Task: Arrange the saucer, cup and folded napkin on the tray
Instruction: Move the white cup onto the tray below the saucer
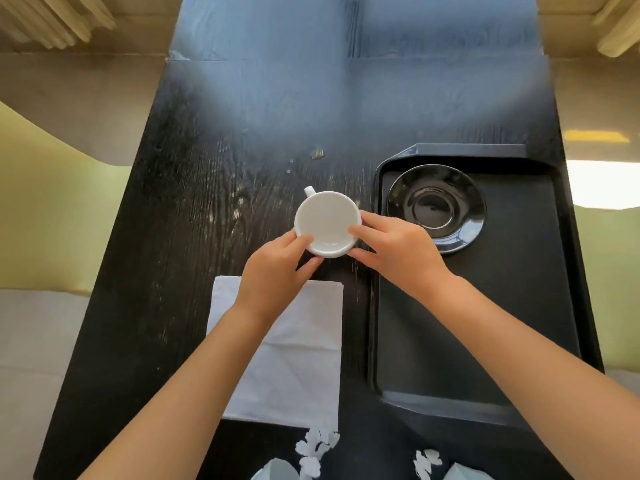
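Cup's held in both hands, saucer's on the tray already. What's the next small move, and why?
Probably carry the cup right and set it in the saucer's centre well. The left hand and right hand grip its rim from either side over the table, beside the tray. The saucer is empty, and the napkin still lies on the table.

We grip the white cup [327, 221] with our left hand [273, 271] and right hand [398, 252] above the table [207, 168], beside the tray [485, 323] holding the black saucer [435, 207].
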{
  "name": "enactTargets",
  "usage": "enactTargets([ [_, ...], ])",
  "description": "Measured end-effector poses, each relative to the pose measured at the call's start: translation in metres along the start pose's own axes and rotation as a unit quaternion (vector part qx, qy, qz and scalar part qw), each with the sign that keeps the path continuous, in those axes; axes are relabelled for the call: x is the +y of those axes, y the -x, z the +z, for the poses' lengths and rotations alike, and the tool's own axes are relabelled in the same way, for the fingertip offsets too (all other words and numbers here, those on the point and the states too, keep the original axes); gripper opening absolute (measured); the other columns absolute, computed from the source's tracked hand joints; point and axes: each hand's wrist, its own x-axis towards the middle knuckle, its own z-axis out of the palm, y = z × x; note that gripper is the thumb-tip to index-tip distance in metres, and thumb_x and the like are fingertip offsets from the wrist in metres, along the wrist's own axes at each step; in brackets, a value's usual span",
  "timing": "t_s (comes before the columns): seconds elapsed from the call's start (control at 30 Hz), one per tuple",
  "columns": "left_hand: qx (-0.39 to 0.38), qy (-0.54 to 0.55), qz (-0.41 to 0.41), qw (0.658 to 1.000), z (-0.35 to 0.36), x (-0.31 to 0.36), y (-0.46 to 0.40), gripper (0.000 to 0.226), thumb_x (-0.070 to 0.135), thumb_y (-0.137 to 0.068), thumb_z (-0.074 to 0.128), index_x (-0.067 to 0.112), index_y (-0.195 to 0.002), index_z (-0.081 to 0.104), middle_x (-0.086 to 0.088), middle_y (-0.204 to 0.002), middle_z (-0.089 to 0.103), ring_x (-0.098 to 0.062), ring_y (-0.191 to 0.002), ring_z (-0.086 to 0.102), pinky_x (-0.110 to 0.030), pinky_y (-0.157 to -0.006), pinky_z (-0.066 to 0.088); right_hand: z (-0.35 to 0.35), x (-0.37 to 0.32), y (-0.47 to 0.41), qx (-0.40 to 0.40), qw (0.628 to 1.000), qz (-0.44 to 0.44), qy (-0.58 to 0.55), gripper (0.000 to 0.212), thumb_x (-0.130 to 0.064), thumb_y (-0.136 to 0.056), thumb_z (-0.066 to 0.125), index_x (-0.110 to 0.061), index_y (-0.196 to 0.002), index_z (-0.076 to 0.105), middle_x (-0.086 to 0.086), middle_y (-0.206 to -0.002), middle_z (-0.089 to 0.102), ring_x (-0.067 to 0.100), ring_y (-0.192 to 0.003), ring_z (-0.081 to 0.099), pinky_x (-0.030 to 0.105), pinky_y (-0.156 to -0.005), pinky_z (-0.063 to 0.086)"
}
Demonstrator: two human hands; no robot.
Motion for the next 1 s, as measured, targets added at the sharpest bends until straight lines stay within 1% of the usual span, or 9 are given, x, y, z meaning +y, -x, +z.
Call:
enactTargets([
  [0.07,0.004,0.006,0.032,0.999,-0.009,0.017,0.009,0.025,0.018,-0.076,0.076,0.004,-0.094,0.066,-0.01,-0.092,0.072,-0.024,-0.067,0.066,-0.029,-0.058,0.057,-0.017,-0.009,0.022,0.039,0.999,0.016,-0.01,0.024,-0.027,-0.082,0.059,-0.006,-0.091,0.068,0.012,-0.099,0.072,0.028,-0.069,0.067,0.038,-0.056,0.058],
  [0.17,-0.005,0.011,0.067,0.998,-0.015,0.042,0.029,0.028,0.024,-0.083,0.068,0.004,-0.103,0.066,-0.012,-0.104,0.072,-0.026,-0.076,0.069,-0.031,-0.065,0.057,-0.035,-0.017,0.065,0.058,0.997,0.044,-0.028,0.027,-0.025,-0.079,0.067,-0.005,-0.097,0.07,0.013,-0.108,0.071,0.028,-0.081,0.071,0.038,-0.067,0.06],
  [0.27,-0.021,0.019,0.095,0.995,-0.009,0.061,0.055,0.03,0.025,-0.087,0.054,0.005,-0.106,0.067,-0.013,-0.104,0.071,-0.027,-0.072,0.068,-0.034,-0.057,0.059,-0.042,-0.022,0.11,0.049,0.996,0.067,-0.028,0.032,-0.031,-0.081,0.063,-0.005,-0.099,0.071,0.016,-0.111,0.069,0.029,-0.087,0.071,0.039,-0.072,0.06],
  [0.33,-0.036,0.042,0.11,0.992,-0.001,0.073,0.07,0.029,0.023,-0.089,0.052,0.006,-0.107,0.065,-0.013,-0.103,0.071,-0.026,-0.07,0.067,-0.032,-0.056,0.058,-0.042,-0.025,0.136,0.037,0.996,0.075,-0.023,0.032,-0.032,-0.083,0.061,-0.006,-0.099,0.071,0.017,-0.112,0.069,0.029,-0.089,0.071,0.039,-0.072,0.06],
  [0.47,-0.058,0.046,0.109,0.991,0.012,0.093,0.09,0.021,0.019,-0.087,0.062,0.006,-0.102,0.07,-0.013,-0.101,0.073,-0.025,-0.069,0.069,-0.029,-0.055,0.056,-0.035,-0.028,0.174,0.024,0.995,0.086,-0.032,0.03,-0.03,-0.082,0.065,-0.006,-0.097,0.072,0.016,-0.11,0.07,0.027,-0.086,0.071,0.038,-0.068,0.061],
  [0.6,-0.097,0.031,0.101,0.99,0.021,0.108,0.104,0.03,0.022,-0.079,0.063,0.007,-0.102,0.071,-0.013,-0.104,0.072,-0.023,-0.071,0.07,-0.026,-0.059,0.057,-0.027,-0.027,0.197,0.026,0.994,0.098,-0.049,0.029,-0.029,-0.082,0.06,-0.006,-0.094,0.072,0.014,-0.109,0.07,0.025,-0.086,0.071,0.035,-0.069,0.06],
  [0.77,-0.133,0.014,0.103,0.986,0.035,0.115,0.114,0.037,0.019,-0.072,0.078,0.007,-0.106,0.069,-0.014,-0.103,0.072,-0.022,-0.075,0.071,-0.027,-0.063,0.057,-0.019,-0.02,0.214,0.022,0.994,0.095,-0.041,0.028,-0.03,-0.084,0.06,-0.006,-0.093,0.072,0.015,-0.11,0.07,0.024,-0.087,0.071,0.031,-0.073,0.059],
  [0.87,-0.138,0.012,0.099,0.985,0.039,0.119,0.115,0.035,0.019,-0.072,0.077,0.007,-0.105,0.069,-0.013,-0.103,0.072,-0.021,-0.074,0.071,-0.025,-0.061,0.057,-0.016,-0.017,0.218,0.026,0.994,0.101,-0.043,0.027,-0.028,-0.083,0.066,-0.005,-0.094,0.072,0.017,-0.11,0.069,0.025,-0.087,0.071,0.031,-0.077,0.056],
  [1.0,-0.136,0.004,0.087,0.987,0.042,0.121,0.117,0.033,0.024,-0.077,0.068,0.008,-0.105,0.07,-0.014,-0.103,0.072,-0.022,-0.076,0.072,-0.026,-0.063,0.057,-0.015,-0.018,0.22,0.03,0.992,0.108,-0.05,0.027,-0.025,-0.079,0.064,-0.004,-0.095,0.071,0.017,-0.11,0.069,0.025,-0.087,0.07,0.029,-0.079,0.054],
])
